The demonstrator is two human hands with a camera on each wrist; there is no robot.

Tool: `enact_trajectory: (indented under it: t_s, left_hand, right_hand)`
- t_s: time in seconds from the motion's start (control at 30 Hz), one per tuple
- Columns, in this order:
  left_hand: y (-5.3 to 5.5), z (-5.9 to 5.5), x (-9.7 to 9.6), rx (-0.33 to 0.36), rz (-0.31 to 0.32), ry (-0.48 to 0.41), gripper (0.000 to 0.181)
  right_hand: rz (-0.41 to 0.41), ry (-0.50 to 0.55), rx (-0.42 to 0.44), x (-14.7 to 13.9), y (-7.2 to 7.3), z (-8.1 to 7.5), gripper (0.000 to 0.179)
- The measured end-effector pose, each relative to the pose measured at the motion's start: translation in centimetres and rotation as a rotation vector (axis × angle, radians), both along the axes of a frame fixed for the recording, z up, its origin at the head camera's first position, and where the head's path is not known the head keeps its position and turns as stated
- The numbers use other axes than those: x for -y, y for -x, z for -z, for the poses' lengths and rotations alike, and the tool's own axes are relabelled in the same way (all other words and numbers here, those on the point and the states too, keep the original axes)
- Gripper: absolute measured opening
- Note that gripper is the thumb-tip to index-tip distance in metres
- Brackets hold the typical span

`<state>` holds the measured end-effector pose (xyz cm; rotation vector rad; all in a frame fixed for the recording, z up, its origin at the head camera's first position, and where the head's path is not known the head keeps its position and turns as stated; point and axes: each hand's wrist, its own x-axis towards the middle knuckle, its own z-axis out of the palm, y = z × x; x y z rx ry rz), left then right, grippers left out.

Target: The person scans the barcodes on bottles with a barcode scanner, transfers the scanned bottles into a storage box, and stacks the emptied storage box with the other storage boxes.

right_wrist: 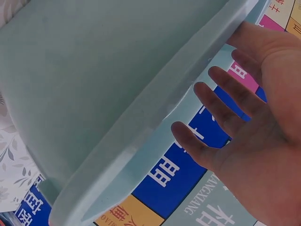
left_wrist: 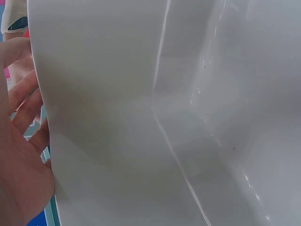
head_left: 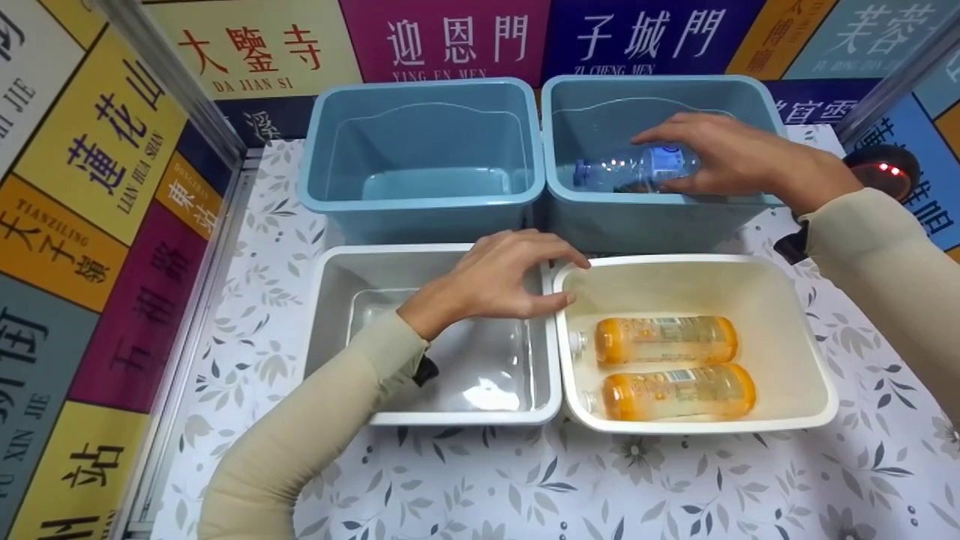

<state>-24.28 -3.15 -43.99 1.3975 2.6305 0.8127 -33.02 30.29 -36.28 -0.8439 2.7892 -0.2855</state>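
My right hand [head_left: 731, 154] is over the right blue bin [head_left: 660, 217], at the label end of a clear plastic water bottle [head_left: 611, 172] with a blue label. The bottle lies sideways inside that bin. In the right wrist view the fingers [right_wrist: 207, 150] are spread beside the bin's rim, and no bottle shows between them. My left hand [head_left: 502, 277] hovers over the inner edge of the grey bin [head_left: 431, 416], its thumb and fingertips near the cream bin [head_left: 697, 427]. Two orange-labelled drink bottles [head_left: 667, 340] [head_left: 679, 392] lie side by side in the cream bin.
A second blue bin [head_left: 420, 202] stands at the back left, against the first one. All the bins sit close together on a leaf-patterned tabletop [head_left: 525, 480]. Panels with printed characters [head_left: 442, 37] wall the back and sides.
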Motion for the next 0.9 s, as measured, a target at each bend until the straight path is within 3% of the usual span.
enact_trajectory:
  t_s: [0.9]
  left_hand:
    - [-0.1,0.1,0.0,0.002,-0.012,-0.005,0.042]
  right_hand:
    - [-0.006,0.058,-0.049,-1.2,-1.2,-0.8,0.054]
